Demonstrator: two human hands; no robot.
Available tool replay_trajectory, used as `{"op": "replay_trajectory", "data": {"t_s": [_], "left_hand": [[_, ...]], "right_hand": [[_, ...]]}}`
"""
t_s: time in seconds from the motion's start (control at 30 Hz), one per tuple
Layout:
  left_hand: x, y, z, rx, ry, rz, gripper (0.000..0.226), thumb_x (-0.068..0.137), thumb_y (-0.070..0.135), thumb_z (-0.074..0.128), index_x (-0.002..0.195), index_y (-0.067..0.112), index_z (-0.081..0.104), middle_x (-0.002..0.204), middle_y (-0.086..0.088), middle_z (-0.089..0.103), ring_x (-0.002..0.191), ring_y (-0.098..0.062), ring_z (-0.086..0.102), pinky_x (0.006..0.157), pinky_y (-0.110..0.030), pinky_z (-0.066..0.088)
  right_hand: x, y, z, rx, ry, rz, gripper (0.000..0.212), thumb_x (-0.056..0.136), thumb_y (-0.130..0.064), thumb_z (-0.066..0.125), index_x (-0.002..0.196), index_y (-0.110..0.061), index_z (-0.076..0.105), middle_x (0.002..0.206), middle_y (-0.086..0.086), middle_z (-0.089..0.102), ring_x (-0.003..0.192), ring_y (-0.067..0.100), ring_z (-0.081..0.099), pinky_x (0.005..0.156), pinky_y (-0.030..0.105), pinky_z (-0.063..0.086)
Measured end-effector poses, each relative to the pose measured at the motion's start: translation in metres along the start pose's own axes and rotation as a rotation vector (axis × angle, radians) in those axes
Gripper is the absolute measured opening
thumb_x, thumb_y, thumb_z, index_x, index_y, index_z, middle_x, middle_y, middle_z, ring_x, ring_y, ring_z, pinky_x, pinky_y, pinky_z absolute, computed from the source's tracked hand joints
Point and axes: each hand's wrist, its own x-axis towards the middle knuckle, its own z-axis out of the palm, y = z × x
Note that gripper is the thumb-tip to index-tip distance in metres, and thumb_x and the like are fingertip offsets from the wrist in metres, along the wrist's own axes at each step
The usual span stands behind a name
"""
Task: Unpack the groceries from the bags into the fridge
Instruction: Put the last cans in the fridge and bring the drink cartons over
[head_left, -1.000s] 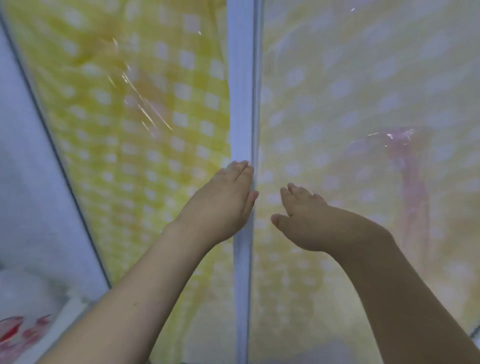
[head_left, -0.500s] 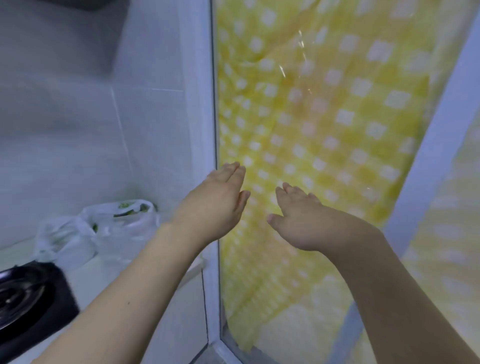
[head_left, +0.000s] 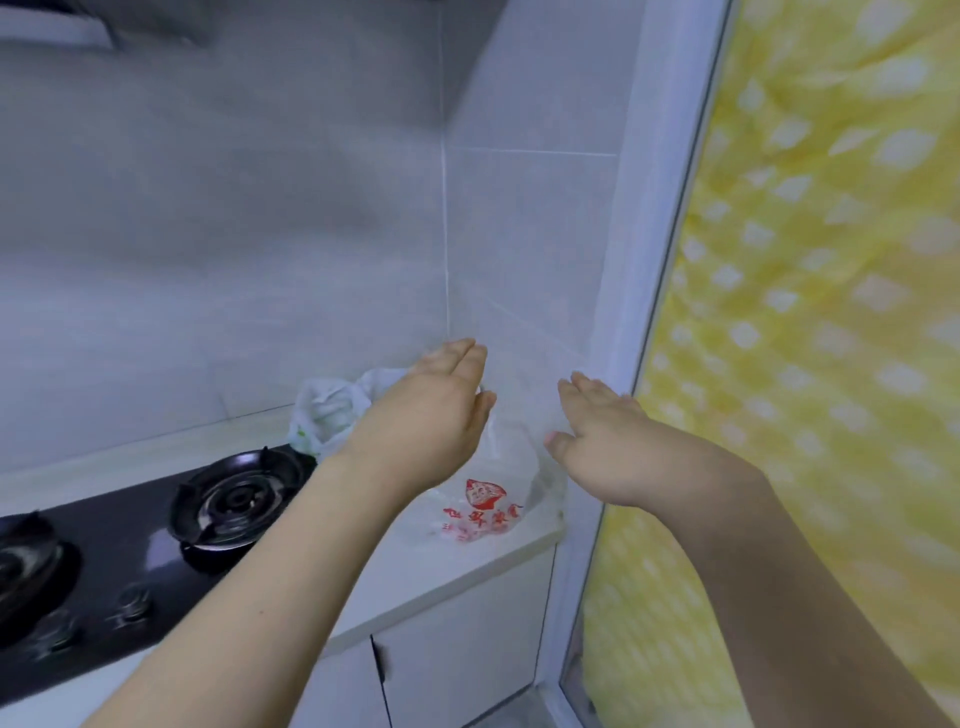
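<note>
While both hands hover apart, fingers straight, empty: bag (head_left: 483, 506) on counter (head_left: 441, 577) lies just below, between left hand (head_left: 426, 415) and right hand (head_left: 602, 441); left nearer.

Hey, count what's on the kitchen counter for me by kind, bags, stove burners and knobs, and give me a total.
Plastic bags: 2, one with red print, one with green print
Stove burners: 2, near and far-left
Stove knobs: 2, and
Total: 6
</note>
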Motion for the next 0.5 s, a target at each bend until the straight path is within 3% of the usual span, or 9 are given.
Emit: {"op": "replay_trajectory", "data": {"t_s": [0.13, 0.5], "left_hand": [[0.017, -0.025, 0.006, 0.007, 0.017, -0.057, 0.054, 0.105, 0.033, 0.03, 0.154, 0.015, 0.018, 0.163, 0.001, 0.014, 0.148, -0.013, 0.011, 0.109, -0.021, 0.013], [0.098, -0.089, 0.047, -0.012, 0.029, -0.244, 0.055, 0.104, 0.033, 0.033, 0.154, 0.015, 0.021, 0.162, 0.002, 0.017, 0.149, -0.011, 0.011, 0.118, -0.028, 0.014]], "right_hand": [[0.037, -0.008, 0.003, 0.014, -0.033, -0.058, 0.063, 0.105, -0.035, 0.026, 0.154, -0.011, -0.005, 0.162, 0.005, -0.014, 0.149, 0.017, -0.01, 0.119, 0.033, -0.005], [0.163, 0.006, 0.009, 0.018, -0.058, -0.195, 0.062, 0.105, -0.034, 0.026, 0.154, -0.01, -0.004, 0.162, 0.005, -0.012, 0.149, 0.018, -0.008, 0.12, 0.034, -0.004]]}}
